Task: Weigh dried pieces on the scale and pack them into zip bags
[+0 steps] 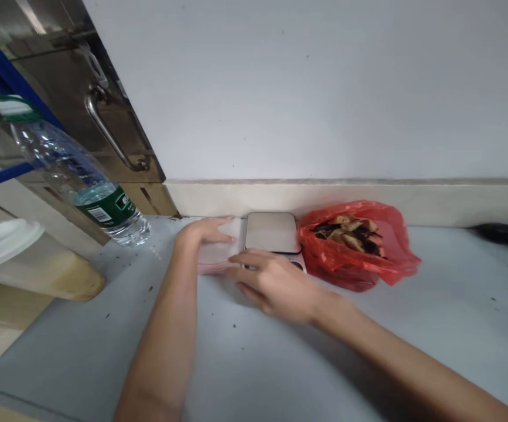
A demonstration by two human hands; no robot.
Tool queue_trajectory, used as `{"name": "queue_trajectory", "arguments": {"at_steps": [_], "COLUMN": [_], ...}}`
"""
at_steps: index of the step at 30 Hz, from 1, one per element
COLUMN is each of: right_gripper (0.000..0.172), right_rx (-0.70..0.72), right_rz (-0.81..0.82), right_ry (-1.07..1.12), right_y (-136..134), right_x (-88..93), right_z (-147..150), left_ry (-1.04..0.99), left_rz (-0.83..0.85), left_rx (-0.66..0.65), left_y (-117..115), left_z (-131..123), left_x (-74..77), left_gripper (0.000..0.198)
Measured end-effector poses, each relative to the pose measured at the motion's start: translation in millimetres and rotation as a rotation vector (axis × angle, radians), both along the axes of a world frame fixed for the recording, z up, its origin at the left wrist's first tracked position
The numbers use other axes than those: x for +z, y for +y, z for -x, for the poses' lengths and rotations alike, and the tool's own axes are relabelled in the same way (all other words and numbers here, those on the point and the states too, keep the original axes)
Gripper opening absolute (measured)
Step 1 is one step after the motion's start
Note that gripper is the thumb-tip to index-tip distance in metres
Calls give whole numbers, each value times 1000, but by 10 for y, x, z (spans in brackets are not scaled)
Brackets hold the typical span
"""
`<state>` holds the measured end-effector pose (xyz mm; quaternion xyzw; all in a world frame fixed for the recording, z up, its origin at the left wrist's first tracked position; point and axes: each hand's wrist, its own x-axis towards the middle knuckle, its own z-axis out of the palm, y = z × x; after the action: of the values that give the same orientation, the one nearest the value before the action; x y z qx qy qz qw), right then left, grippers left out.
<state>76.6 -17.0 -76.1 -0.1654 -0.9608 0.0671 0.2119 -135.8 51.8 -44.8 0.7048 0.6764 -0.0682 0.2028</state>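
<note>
My left hand [207, 231] lies with its fingers spread on a flat stack [216, 255] that is whitish on top with pink layered edges; I cannot make out what the sheets are. Close to the near right corner of this stack is my right hand [275, 284], slightly blurred, its fingers stretched leftward and the thumb apart below them. Whether its fingertips touch the stack is unclear. Directly right of the stack sits a small kitchen scale [271, 231] with a bare metal plate, its front panel partly covered by my right hand.
A red plastic bag [359, 246] holding dark and tan scraps stands right of the scale. On the left are a large water bottle [104, 205] and a lidded plastic tub [38, 258]. A black object [502, 232] lies far right along the wall [324, 88].
</note>
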Motion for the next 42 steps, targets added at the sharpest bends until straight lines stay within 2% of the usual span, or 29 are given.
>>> {"name": "queue_trajectory", "arguments": {"at_steps": [2,4,6,7,9,11,14,17,20,23,26,29,33,36,39,42], "right_gripper": [27,27,25,23,18,15,16,18,18,31,33,19,14,15,19,25], "right_rx": [-155,-380,-596,-657,-697,-658,-657,-664,-691,-704,-600,-496,-498,-514,-501,-472], "right_rz": [-15,-4,81,152,317,462,535,535,429,275,185,52,-268,-427,-476,-459], "right_ry": [157,216,116,25,-126,-240,-279,-223,-83,105,245,343,421,412,391,389], "right_y": [59,157,285,354,483,582,651,647,599,489,315,158,86,95,96,76], "right_x": [157,359,551,624,699,688,620,614,630,554,390,227,64,-31,-100,-133], "right_z": [-265,-561,-860,-999,-1234,-1396,-1508,-1510,-1457,-1397,-1384,-1433,-1500,-1496,-1471,-1460], "left_ry": [30,56,33,3,-93,-190,-343,-430,-407,-368,-324,-300,-298,-295,-299,-300], "left_rz": [19,1,-52,-86,-126,-141,-171,-440,-671,-816,-924,-955,-914,-916,-916,-890], "left_rx": [29,43,-10,-34,-112,-197,-327,-422,-435,-449,-449,-443,-445,-450,-469,-491], "left_y": [-44,-106,-186,-228,-306,-366,-417,-459,-523,-591,-644,-694,-767,-806,-820,-821], "left_z": [-47,-121,-236,-309,-480,-663,-910,-1074,-1115,-1042,-914,-806,-738,-731,-739,-737], "left_x": [119,279,456,538,660,694,554,274,21,-125,-204,-261,-310,-335,-369,-394], "left_gripper": [93,90,84,81,76,69,55,35,32,32,31,28,27,27,28,30]}}
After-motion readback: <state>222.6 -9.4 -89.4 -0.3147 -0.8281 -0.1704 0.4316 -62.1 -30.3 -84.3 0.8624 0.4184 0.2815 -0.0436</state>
